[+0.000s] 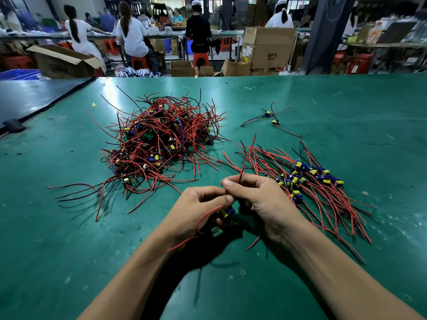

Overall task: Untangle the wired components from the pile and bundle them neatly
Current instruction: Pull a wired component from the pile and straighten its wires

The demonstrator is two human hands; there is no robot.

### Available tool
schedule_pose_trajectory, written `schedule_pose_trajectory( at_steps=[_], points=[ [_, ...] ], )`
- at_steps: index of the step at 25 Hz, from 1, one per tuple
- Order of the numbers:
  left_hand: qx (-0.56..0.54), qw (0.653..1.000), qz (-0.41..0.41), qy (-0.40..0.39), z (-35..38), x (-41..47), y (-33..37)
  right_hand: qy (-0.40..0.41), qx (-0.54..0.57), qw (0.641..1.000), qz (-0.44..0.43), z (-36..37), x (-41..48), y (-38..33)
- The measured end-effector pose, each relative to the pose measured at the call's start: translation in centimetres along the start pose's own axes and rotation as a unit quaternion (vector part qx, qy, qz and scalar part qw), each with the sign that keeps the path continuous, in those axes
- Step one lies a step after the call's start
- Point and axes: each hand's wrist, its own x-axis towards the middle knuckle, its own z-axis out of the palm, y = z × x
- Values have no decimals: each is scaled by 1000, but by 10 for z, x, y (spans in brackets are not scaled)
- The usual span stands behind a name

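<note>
A tangled pile of wired components [159,139], red and black wires with small blue and yellow parts, lies on the green table [69,239] left of centre. To the right, a sorted bundle [309,181] lies with its wires roughly parallel. My left hand [196,213] holds one wired component [227,211], blue and yellow, its red wires looping below. My right hand [258,197] pinches that component's red wire [246,158], which rises up between thumb and forefinger. Both hands meet just above the table's near middle.
Two loose components [271,118] with wires lie at the far right of the table. A black clip [13,125] sits at the left seam. Beyond the table's far edge stand cardboard boxes [268,47], stools and several seated people.
</note>
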Motion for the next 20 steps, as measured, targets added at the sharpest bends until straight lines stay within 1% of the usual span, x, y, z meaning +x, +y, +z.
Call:
schedule_pose_trajectory(
  at_steps=[2, 3, 5, 7, 9, 10, 12, 15, 18, 20],
  points=[
    [4, 1000, -4, -20, -1, -1, 1, 27, -74, 995, -65, 1, -2, 1],
    [8, 1000, -6, -27, -1, -1, 2, 42, -124, 986, -106, 2, -2, 2],
    [14, 999, -12, -36, 0, -3, 4, 75, -218, 957, -178, 1, -1, 1],
    [18, 999, -14, -44, 0, -5, 6, 99, -261, 934, -222, -1, -1, 0],
    [15, 999, -14, -46, 0, -5, 8, 116, -264, 928, -236, -2, 0, 0],
    [8, 999, -15, -44, 0, -5, 8, 121, -257, 931, -229, -1, 0, 0],
    [-2, 999, -18, -36, 3, -5, 8, 115, -199, 955, -185, 1, 2, 0],
    [-13, 1000, -19, 2, 8, -3, 3, 65, -79, 990, -101, 3, 3, 3],
    [2, 999, 9, 32, 8, -3, 0, -5, -67, 997, -43, 3, 2, 7],
    [13, 999, 11, 35, 7, -3, -2, -11, -86, 995, -44, 2, 2, 6]
  ],
)
